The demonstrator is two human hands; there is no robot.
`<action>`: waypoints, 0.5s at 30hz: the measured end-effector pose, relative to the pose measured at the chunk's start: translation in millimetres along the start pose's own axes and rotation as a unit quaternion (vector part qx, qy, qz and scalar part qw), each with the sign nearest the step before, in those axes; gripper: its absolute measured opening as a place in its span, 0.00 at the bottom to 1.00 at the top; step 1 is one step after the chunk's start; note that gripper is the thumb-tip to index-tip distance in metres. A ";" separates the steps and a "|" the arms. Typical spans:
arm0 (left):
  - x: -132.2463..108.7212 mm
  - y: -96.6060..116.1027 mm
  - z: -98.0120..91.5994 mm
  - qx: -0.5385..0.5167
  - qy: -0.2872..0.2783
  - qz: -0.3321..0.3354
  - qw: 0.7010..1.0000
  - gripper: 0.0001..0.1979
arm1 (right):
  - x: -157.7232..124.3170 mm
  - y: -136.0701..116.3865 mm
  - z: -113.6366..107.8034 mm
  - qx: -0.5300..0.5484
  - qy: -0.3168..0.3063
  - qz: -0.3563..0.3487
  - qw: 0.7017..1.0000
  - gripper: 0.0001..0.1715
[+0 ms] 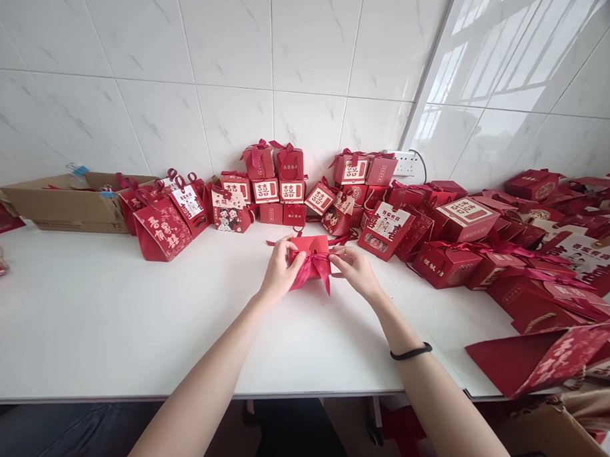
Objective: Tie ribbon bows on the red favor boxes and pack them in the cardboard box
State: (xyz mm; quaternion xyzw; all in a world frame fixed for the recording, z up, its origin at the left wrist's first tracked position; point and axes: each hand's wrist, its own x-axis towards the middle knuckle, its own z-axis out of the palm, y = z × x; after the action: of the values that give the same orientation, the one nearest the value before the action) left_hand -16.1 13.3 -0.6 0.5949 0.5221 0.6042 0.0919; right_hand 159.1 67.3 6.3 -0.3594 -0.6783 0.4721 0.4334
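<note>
A small red gift box [311, 246] stands on the white table [112, 315] in front of me, with a dark red satin ribbon [311, 269] tied across its front. My left hand [281, 266] pinches the ribbon's left loop. My right hand [353, 265] pinches the ribbon's right end, a black hair band [410, 351] round that wrist. Both hands are closed on the ribbon at the box's front face.
Several finished red boxes [266, 183] are stacked along the tiled wall. More red boxes and flat blanks [526, 254] pile up on the right. A brown cardboard carton [68, 200] lies at the back left. A wall socket [405, 161] sits behind the boxes.
</note>
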 end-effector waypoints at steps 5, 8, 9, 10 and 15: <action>-0.7 -8.8 2.0 0.034 0.048 0.017 0.998 0.07 | 0.2 -1.9 1.8 0.072 -0.027 0.032 0.997 0.25; -0.8 -11.5 3.7 0.039 0.058 0.025 0.997 0.07 | 0.7 -3.4 0.4 0.105 -0.029 0.047 0.993 0.27; -0.7 -11.9 4.3 0.038 0.062 0.026 0.997 0.07 | 1.0 -3.7 -0.1 0.114 -0.028 0.052 0.992 0.28; -0.6 -12.1 4.9 0.039 0.066 0.026 0.997 0.07 | 1.4 -3.7 -0.5 0.121 -0.027 0.055 0.991 0.28; -0.3 -11.6 7.4 0.039 0.083 0.027 0.995 0.08 | 2.6 -2.2 0.6 0.143 -0.019 0.067 0.987 0.31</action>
State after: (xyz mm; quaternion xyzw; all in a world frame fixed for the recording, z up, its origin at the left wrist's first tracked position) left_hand -16.0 22.0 -11.3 0.5595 0.5344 0.6335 0.0085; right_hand 157.4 68.9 8.9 -0.3292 -0.5859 0.5993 0.4349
